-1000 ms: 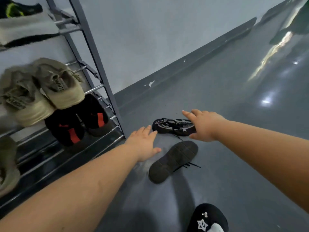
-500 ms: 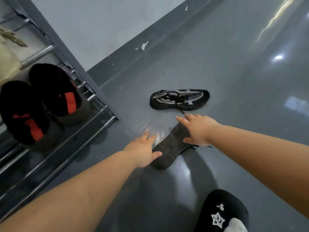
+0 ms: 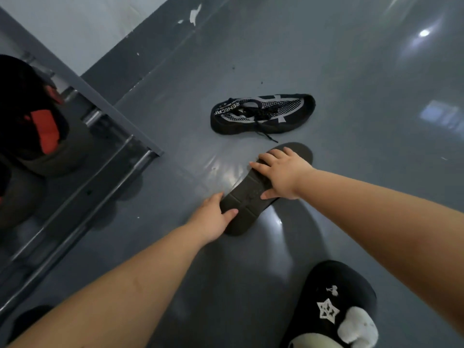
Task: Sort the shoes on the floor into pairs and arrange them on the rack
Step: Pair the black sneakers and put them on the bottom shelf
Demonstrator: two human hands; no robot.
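Indoor entryway or hallway: glossy grey floor [image 3: 351,59] meeting a pale wall [image 3: 75,28] with dark skirting [image 3: 130,59]; metal shoe rack [image 3: 95,156] against the wall.

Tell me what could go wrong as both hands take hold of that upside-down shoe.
The overturned shoe lies sole up, and both the left hand and the right hand rest mostly flat on it, so a lift could slip. Its laces are hidden underneath and may drag or catch. Its mate lies close beyond with a loose lace, easily nudged away.
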